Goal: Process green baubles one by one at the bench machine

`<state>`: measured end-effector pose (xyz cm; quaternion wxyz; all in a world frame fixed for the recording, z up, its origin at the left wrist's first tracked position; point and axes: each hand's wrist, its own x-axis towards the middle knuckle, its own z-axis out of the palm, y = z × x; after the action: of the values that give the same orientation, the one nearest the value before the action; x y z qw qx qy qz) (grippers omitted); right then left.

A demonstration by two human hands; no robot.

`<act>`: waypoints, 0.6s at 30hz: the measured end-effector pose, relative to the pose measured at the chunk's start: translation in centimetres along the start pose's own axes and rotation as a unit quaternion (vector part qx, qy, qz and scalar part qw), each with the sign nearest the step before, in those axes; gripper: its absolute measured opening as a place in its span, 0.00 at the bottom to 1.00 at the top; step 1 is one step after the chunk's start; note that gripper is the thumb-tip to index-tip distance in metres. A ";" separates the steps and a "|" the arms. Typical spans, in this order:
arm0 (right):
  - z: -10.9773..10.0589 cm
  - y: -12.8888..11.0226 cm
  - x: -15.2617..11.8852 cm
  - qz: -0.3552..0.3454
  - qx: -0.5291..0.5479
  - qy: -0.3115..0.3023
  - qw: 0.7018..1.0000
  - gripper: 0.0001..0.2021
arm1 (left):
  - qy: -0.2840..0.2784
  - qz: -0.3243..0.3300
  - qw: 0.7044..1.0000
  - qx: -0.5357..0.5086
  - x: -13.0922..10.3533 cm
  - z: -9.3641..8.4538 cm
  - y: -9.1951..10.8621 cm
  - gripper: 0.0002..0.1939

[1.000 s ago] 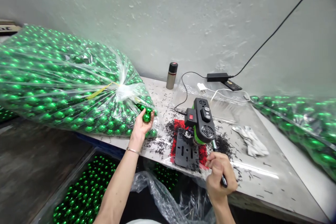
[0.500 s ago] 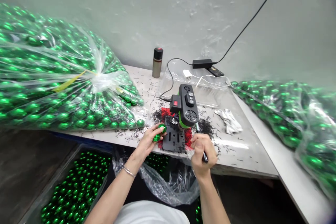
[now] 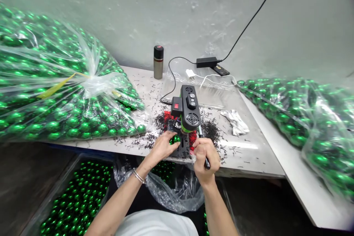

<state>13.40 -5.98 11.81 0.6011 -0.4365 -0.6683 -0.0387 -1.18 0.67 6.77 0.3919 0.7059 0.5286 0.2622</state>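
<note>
A black machine (image 3: 190,107) with round vents and a red switch stands on the white table, over a slotted black base plate (image 3: 183,150). My left hand (image 3: 165,145) is at the plate's left side, its thumb and fingers closed round a shiny green ball (image 3: 174,139); whether a second ball is there I cannot tell. On the right, my right hand (image 3: 206,158) is wrapped round the black-ended lever (image 3: 207,163) of the machine. Red material (image 3: 193,140) shows under the plate, with small black bits (image 3: 210,129) scattered around.
A big clear bag of green balls (image 3: 63,92) lies at the left, another bag (image 3: 304,114) at the right. Behind stand a bottle (image 3: 158,62) and a power adapter (image 3: 207,62) with cables. White gloves (image 3: 236,122) lie right. Below is a bin of balls (image 3: 80,191).
My left hand has moved right, bringing the green ball in over the base plate. My right hand still grips the lever. The whole view has shifted slightly.
</note>
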 end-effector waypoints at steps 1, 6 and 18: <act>0.0 0.0 0.0 -0.003 0.000 -0.002 1.000 0.12 | -0.004 0.003 1.000 0.010 0.2 0.0 0.1 0.18; 0.0 -0.1 0.1 -0.005 -0.002 0.001 1.000 0.12 | -0.030 0.018 0.999 0.014 0.9 -0.6 0.1 0.14; 0.0 -0.1 0.0 -0.003 0.001 -0.001 1.000 0.12 | -0.038 0.024 0.992 0.118 0.9 -0.1 0.5 0.18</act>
<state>13.29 -6.02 11.91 0.6011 -0.4334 -0.6702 -0.0397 -0.67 1.51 7.19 0.3193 0.7692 0.5236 0.1798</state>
